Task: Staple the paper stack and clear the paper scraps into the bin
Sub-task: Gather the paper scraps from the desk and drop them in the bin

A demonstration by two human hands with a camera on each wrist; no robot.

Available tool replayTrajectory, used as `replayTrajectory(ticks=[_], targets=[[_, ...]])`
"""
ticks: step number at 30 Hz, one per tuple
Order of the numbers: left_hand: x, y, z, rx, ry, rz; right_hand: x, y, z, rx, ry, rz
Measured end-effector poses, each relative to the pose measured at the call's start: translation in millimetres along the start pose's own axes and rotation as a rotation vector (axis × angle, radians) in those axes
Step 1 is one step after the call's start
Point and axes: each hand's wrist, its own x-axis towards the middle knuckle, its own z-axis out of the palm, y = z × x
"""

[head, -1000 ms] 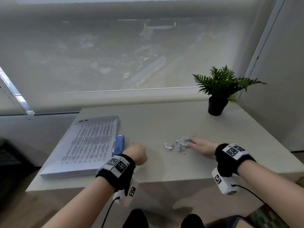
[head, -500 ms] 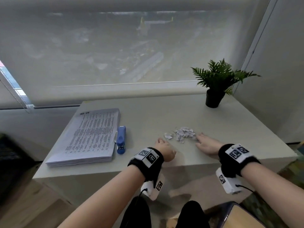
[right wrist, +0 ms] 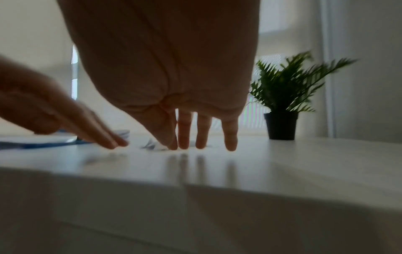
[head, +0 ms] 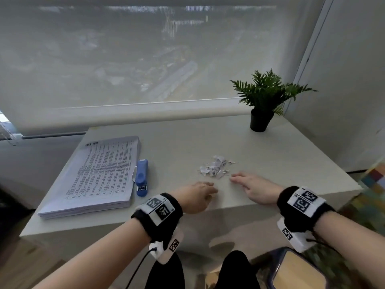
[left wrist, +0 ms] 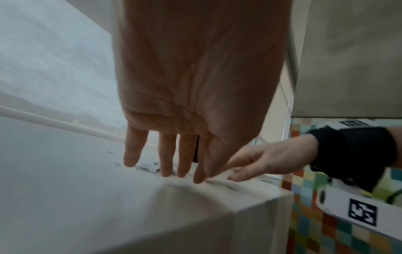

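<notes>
A small heap of torn white paper scraps [head: 215, 168] lies in the middle of the white table [head: 270, 155]. My right hand [head: 253, 187] lies flat, fingers straight, its fingertips [right wrist: 185, 146] on the table just in front of the scraps [right wrist: 154, 146]. My left hand [head: 198, 195] hovers low near the table's front edge, left of the right hand, fingers straight [left wrist: 167, 170] and holding nothing. A thick printed paper stack [head: 100, 176] lies at the left, with a blue stapler [head: 142, 177] beside its right edge.
A potted fern [head: 263, 101] stands at the table's far right corner. A window blind runs behind the table and a wall closes the right side. Below the front edge, by my knees, part of a dark-rimmed container [head: 300, 272] shows over a colourful checked floor.
My left hand has moved right from beside the stapler and uncurled its fingers. My right hand has slid back from the scraps toward the front edge. The view has tilted down.
</notes>
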Motion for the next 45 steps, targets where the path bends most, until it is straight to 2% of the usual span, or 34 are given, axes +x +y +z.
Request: replayTrajectory(ticks=[4,7,9,12,15,17,18,20,23,27,30,32,34,37,40,45], targets=[[20,5,4,0.077,-0.009,0.041,25,-17,0,-0.017,-0.012,-0.022],[33,3,-4,0.128,-0.014,0.008,19,-12,-6,0.058,0.057,-0.011],[41,1,-10,0.134,-0.005,-0.028,8,5,-2,0.108,0.112,0.092],[52,-1,-18,0.112,0.037,-0.092,-12,40,7,0.094,0.167,0.331],[53,-2,-28,0.034,0.217,-0.170,-21,58,11,0.091,0.123,0.507],[49,-6,-35,0.025,0.318,-0.285,-16,57,14,0.083,0.105,0.536],[47,-9,-38,0.039,0.321,-0.352,-9,52,15,0.079,0.105,0.528],[43,-16,-41,0.066,0.244,-0.468,5,28,15,0.070,0.093,0.472],[38,-25,-39,0.066,0.128,-0.543,21,-16,1,0.077,0.030,0.353],[29,-35,-36,0.025,0.110,-0.529,48,-27,-23,0.032,0.009,0.318],[25,-28,-32,0.000,0.145,-0.419,58,-38,-23,0.056,-0.059,0.324],[29,-21,-30,0.001,0.113,-0.367,60,-48,-31,0.078,-0.101,0.283],[38,-21,-31,0.029,0.074,-0.359,67,-48,-46,0.082,-0.055,0.268],[54,-30,-39,0.051,0.056,-0.370,82,-36,-63,0.055,-0.010,0.325],[68,-39,-46,0.039,0.043,-0.428,96,-31,-64,0.126,-0.036,0.305],[85,-57,-62,-0.055,0.103,-0.452,99,-34,-54,0.093,-0.090,0.209]])
